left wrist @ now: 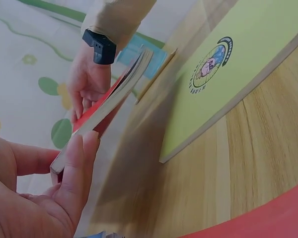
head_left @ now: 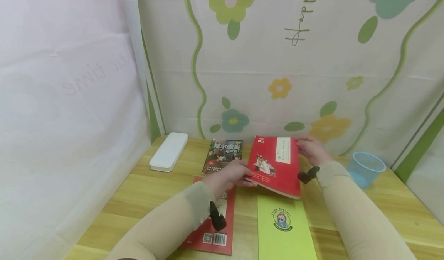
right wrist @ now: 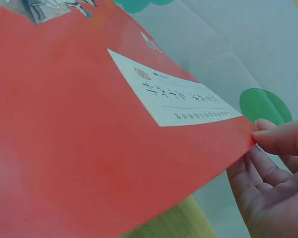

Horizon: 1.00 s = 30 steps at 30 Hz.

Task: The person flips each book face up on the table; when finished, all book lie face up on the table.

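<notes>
A thick red paperback book (head_left: 286,175) with a white title panel is held tilted above the far part of the table, between both hands. My left hand (head_left: 234,174) pinches its near left corner, thumb on one side and fingers on the other, as the left wrist view shows. At the far right corner, my right hand (right wrist: 278,168) grips the edge with the thumb on the cover and fingers beneath. Below the raised book lies a yellow-green book (head_left: 284,240) with a round cartoon badge. Another red book (head_left: 209,235), barcode up, lies partly hidden under my left forearm.
A dark illustrated book (head_left: 225,150) lies behind my left hand. Farther left is a white oblong case (head_left: 169,152). A translucent blue cup (head_left: 365,171) stands beyond my right wrist. A flower-patterned cloth (head_left: 256,59) hangs along the table's back edge.
</notes>
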Each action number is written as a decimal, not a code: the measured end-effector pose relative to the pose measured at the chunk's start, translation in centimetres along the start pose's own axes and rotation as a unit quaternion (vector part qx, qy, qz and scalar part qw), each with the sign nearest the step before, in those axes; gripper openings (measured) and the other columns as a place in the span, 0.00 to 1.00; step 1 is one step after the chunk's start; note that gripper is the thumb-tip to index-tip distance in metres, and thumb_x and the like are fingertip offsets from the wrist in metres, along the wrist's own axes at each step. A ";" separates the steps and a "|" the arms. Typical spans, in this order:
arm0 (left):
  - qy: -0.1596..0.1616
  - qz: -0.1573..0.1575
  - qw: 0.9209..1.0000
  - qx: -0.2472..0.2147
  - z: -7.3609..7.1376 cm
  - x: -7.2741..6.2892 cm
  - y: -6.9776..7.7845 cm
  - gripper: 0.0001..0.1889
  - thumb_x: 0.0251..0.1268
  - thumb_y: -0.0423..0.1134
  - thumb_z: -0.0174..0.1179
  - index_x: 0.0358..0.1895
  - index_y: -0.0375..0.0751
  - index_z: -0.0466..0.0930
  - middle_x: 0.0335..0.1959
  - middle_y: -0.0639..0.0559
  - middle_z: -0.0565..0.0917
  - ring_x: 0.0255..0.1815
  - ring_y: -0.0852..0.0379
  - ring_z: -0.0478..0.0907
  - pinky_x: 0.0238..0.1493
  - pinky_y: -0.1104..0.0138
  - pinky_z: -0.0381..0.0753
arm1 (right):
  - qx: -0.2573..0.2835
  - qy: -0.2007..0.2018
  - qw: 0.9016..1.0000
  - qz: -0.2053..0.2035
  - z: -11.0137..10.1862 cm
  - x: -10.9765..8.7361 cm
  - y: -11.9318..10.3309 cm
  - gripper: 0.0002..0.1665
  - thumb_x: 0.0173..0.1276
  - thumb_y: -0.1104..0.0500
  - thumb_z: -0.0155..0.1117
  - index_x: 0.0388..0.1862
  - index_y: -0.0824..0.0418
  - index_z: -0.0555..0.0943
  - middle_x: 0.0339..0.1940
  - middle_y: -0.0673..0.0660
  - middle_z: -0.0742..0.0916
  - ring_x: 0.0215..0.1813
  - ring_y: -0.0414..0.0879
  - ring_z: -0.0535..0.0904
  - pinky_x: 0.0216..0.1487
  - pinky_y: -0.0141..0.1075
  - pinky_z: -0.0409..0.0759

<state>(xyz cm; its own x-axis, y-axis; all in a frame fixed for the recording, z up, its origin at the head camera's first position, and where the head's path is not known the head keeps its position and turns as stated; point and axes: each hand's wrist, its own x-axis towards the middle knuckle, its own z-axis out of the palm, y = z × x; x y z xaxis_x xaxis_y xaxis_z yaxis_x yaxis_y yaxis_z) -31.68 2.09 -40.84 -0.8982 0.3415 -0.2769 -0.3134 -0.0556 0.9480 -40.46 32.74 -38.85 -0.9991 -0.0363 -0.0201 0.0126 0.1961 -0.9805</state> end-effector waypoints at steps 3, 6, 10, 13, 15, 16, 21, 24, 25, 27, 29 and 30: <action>0.003 -0.001 1.000 -0.001 0.0 0.2 -0.1 0.18 0.66 0.23 0.55 0.58 0.24 0.72 0.36 0.35 0.84 0.31 0.40 0.86 0.35 0.59 0.87 | -0.026 -0.005 1.000 0.006 0.2 0.3 0.1 0.27 0.78 0.65 0.47 0.73 0.73 0.61 0.68 0.72 0.70 0.55 0.47 0.78 0.61 0.37 0.76; 0.005 -0.004 1.000 0.000 0.0 0.4 -0.1 0.17 0.65 0.24 0.56 0.56 0.24 0.72 0.37 0.35 0.84 0.32 0.40 0.86 0.35 0.58 0.87 | -0.028 -0.012 1.000 0.010 0.3 0.4 0.2 0.28 0.79 0.65 0.45 0.74 0.72 0.60 0.70 0.72 0.68 0.61 0.54 0.75 0.66 0.42 0.72; 0.004 -0.005 1.000 0.001 0.0 0.7 -0.3 0.17 0.66 0.25 0.56 0.57 0.24 0.71 0.38 0.35 0.83 0.32 0.41 0.86 0.36 0.58 0.87 | -0.018 -0.029 0.999 0.009 0.3 0.7 0.5 0.28 0.79 0.66 0.44 0.75 0.72 0.59 0.71 0.72 0.68 0.61 0.53 0.75 0.68 0.45 0.69; 0.003 -0.001 1.000 0.005 0.0 0.9 -0.6 0.17 0.66 0.24 0.55 0.57 0.23 0.71 0.39 0.36 0.82 0.32 0.41 0.86 0.36 0.58 0.87 | -0.009 -0.044 0.999 0.004 0.5 0.9 0.7 0.28 0.79 0.66 0.44 0.75 0.72 0.58 0.71 0.73 0.67 0.61 0.51 0.75 0.69 0.45 0.69; 0.000 0.002 1.000 0.006 0.1 1.0 -0.7 0.18 0.66 0.23 0.53 0.58 0.22 0.70 0.39 0.36 0.82 0.33 0.40 0.86 0.36 0.59 0.87 | -0.005 -0.053 0.999 0.005 0.6 1.0 0.9 0.29 0.79 0.66 0.44 0.76 0.72 0.56 0.72 0.72 0.66 0.63 0.52 0.73 0.70 0.45 0.67; -0.001 0.002 1.000 0.004 0.1 1.0 -0.8 0.18 0.66 0.23 0.53 0.58 0.22 0.70 0.39 0.36 0.82 0.34 0.40 0.86 0.36 0.58 0.87 | 0.000 -0.055 0.998 0.006 0.7 1.0 0.9 0.29 0.79 0.66 0.44 0.76 0.71 0.56 0.73 0.72 0.65 0.65 0.54 0.72 0.70 0.46 0.66; -0.001 -0.001 1.000 0.017 0.2 1.4 -1.1 0.19 0.65 0.21 0.52 0.59 0.22 0.71 0.38 0.36 0.83 0.35 0.39 0.86 0.36 0.59 0.87 | 0.010 -0.063 0.998 0.003 1.1 1.4 0.9 0.31 0.78 0.67 0.43 0.77 0.71 0.53 0.75 0.72 0.62 0.71 0.60 0.64 0.72 0.49 0.62; 0.003 -0.007 0.999 0.037 0.2 1.7 -1.3 0.22 0.65 0.21 0.53 0.62 0.22 0.69 0.38 0.36 0.84 0.34 0.40 0.86 0.35 0.60 0.87 | 0.018 -0.055 0.998 0.003 1.2 1.6 1.0 0.31 0.77 0.68 0.44 0.77 0.71 0.54 0.75 0.71 0.62 0.71 0.61 0.62 0.72 0.49 0.62; 0.003 -0.008 0.999 0.043 0.3 1.7 -1.3 0.22 0.65 0.21 0.53 0.63 0.22 0.69 0.38 0.36 0.84 0.34 0.40 0.86 0.34 0.60 0.87 | 0.018 -0.057 0.998 0.003 1.3 1.7 1.1 0.31 0.77 0.68 0.44 0.77 0.71 0.53 0.75 0.71 0.61 0.72 0.61 0.61 0.72 0.50 0.61; 0.003 -0.013 0.999 0.050 0.4 1.8 -1.4 0.23 0.65 0.21 0.54 0.64 0.22 0.67 0.37 0.36 0.84 0.35 0.40 0.86 0.34 0.60 0.87 | 0.021 -0.057 0.998 0.008 1.3 1.8 1.2 0.32 0.77 0.68 0.44 0.77 0.70 0.54 0.76 0.70 0.61 0.73 0.62 0.59 0.73 0.51 0.59; 0.004 -0.017 0.998 0.057 0.5 1.8 -1.5 0.23 0.65 0.22 0.54 0.64 0.22 0.68 0.37 0.36 0.84 0.35 0.40 0.86 0.34 0.60 0.87 | 0.016 -0.073 0.997 0.009 1.3 1.9 1.3 0.32 0.78 0.68 0.43 0.78 0.70 0.52 0.76 0.70 0.59 0.75 0.63 0.55 0.74 0.53 0.55; 0.004 -0.018 0.998 0.062 0.6 1.8 -1.5 0.22 0.65 0.22 0.54 0.63 0.22 0.69 0.36 0.36 0.85 0.34 0.41 0.87 0.33 0.60 0.87 | 0.017 -0.079 0.997 0.009 1.3 2.0 1.3 0.32 0.78 0.68 0.43 0.78 0.70 0.51 0.77 0.71 0.58 0.75 0.63 0.54 0.74 0.54 0.54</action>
<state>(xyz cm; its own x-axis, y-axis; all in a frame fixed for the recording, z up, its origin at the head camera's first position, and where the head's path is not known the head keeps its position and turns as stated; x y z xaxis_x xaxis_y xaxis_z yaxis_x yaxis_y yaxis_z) -32.60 3.32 -42.70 -0.8894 0.3340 -0.3122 -0.3057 0.0733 0.9493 -42.34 31.64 -40.42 -0.9802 -0.1867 -0.0656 0.0344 0.1657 -0.9856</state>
